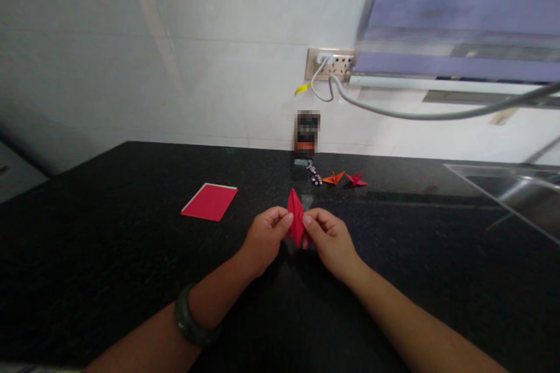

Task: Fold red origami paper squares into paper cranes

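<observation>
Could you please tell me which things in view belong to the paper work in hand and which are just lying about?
Part of the work, it seems:
folded red paper, pinched by left hand and right hand
red paper square, likely for folding
orange folded figure and red folded figure, likely related

Seemingly just lying about:
blurred dark object
small patterned item

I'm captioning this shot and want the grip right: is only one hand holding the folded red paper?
No, the left hand and the right hand both pinch the folded red paper, one at each side.
</observation>
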{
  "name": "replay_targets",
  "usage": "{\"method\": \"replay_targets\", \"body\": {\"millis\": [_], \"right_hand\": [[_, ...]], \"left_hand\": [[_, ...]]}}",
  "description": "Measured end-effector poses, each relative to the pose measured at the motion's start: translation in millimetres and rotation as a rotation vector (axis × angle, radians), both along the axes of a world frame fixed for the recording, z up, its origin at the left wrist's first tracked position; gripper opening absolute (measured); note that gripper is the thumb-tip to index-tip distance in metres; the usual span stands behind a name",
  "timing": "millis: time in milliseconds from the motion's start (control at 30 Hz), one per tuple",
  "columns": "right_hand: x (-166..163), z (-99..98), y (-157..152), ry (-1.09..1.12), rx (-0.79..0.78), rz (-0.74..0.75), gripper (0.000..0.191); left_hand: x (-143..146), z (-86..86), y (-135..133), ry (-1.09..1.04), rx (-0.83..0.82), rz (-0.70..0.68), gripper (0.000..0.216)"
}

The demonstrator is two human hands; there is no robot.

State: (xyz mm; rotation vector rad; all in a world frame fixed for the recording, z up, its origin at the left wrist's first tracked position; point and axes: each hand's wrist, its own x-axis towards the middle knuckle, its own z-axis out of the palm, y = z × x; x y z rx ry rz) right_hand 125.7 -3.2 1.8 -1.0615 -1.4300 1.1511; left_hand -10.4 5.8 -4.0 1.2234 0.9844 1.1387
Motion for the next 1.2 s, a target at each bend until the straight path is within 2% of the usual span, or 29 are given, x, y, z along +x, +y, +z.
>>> {"method": "replay_targets", "body": {"millis": [167, 367, 533, 667, 900, 1200], "right_hand": [[0, -0.7, 0, 0.054, -0.003, 0.022, 0.024], [1, -1.2, 0, 0.014, 0.028, 0.005, 0.024], [2, -0.7, 0, -0.043, 0.083, -0.007, 0.025], [2, -0.4, 0, -0.063, 0.106, -0.015, 0.024], [2, -3.3, 0, -0.130, 0.109, -0.100, 0.019], [1, -13.5, 5, 0.015, 0.109, -0.153, 0.013]], "left_hand": [[3, 4.0, -1, -0.079, -0.039, 0.072, 0.023], [3, 6.5, -1, -0.128, -0.051, 0.146, 0.022], [2, 5.5, 0, -0.100, -0.043, 0.147, 0.020], [2, 2.7, 1, -0.123, -0.096, 0.094, 0.021], [0, 1.1, 1, -0.093, -0.097, 0.090, 0.021], [2, 5.5, -1, -0.102, -0.086, 0.081, 0.022]]}}
